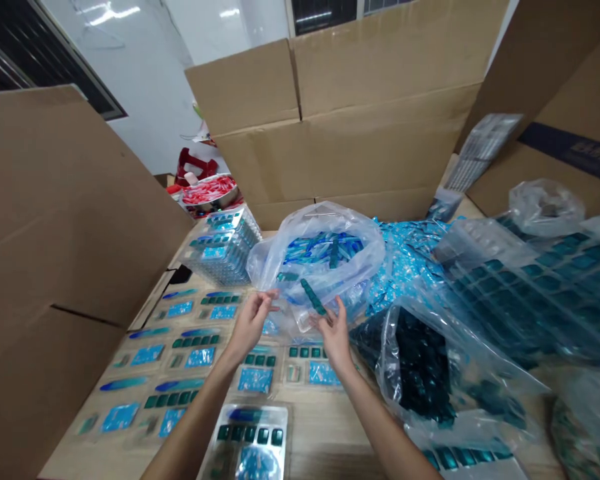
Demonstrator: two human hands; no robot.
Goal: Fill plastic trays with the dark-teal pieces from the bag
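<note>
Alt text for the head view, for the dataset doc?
Two bare hands work at a clear plastic bag of teal strips: the right hand pinches a teal plastic strip, the left hand open beside it. Blue-and-teal blister packs lie in rows, with cardboard box flaps behind.

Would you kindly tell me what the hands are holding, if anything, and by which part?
The right hand pinches a dark teal strip by its lower end; the left hand appears empty.

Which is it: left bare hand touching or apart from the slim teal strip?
Apart: the head view shows a plain gap between the left hand and the slim teal strip.
</note>
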